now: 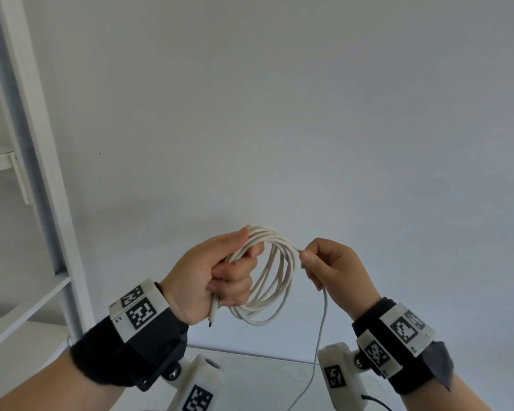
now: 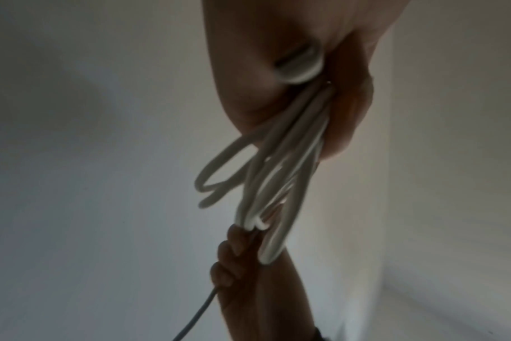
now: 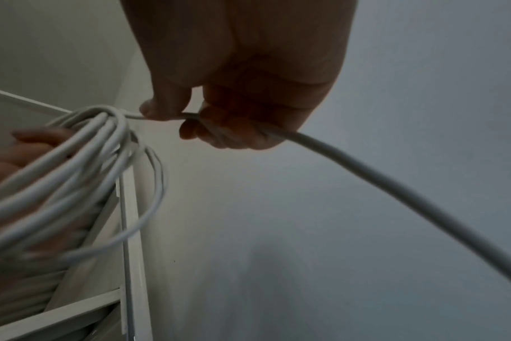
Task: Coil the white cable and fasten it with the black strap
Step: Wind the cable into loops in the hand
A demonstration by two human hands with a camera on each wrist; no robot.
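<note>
My left hand (image 1: 220,277) grips a coil of several loops of the white cable (image 1: 267,295) in the air in front of a pale wall. One plug end (image 1: 213,312) sticks out below that fist. My right hand (image 1: 315,262) pinches the cable's free strand just right of the coil between thumb and forefinger. The loose strand (image 1: 319,345) hangs from that hand down toward the table. In the left wrist view the loops (image 2: 280,175) run from my left hand down to the right hand (image 2: 236,251). The right wrist view shows the pinched strand (image 3: 365,170) trailing away. No black strap is in view.
A white shelf unit (image 1: 39,221) stands at the left, close to my left forearm. A pale wall fills the background. The far edge of a light table (image 1: 264,363) shows at the bottom between my wrists.
</note>
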